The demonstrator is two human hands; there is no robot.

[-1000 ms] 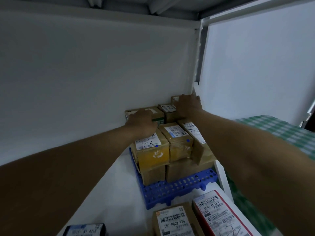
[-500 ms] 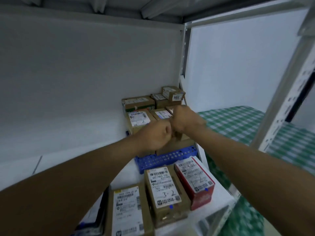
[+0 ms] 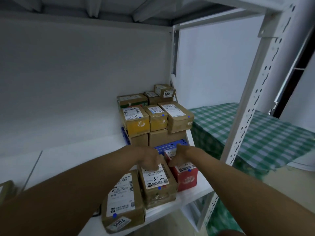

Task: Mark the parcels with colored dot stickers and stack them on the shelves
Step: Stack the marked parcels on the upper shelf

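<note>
Both hands have dropped: left hand (image 3: 150, 159) on brown parcel (image 3: 157, 181), right hand (image 3: 179, 156) on red parcel (image 3: 186, 174).

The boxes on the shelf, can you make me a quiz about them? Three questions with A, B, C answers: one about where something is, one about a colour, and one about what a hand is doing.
1. Where is the red box?
A. Right of the box marked 3-2
B. On top of the back stack
C. On the checked cloth

2. What colour are the dot stickers on the parcels?
A. Green
B. Blue
C. Pink

3. What is the left hand doing?
A. Hanging off the shelf
B. Resting on the far end of the box marked 3-2
C. Lifting the blue tray

Answers: 1 A, the two stand side by side at the shelf's front. 2 B, one blue dot shows under the 3-2 label. 3 B, its fingers lie on that box's far top edge.
</note>
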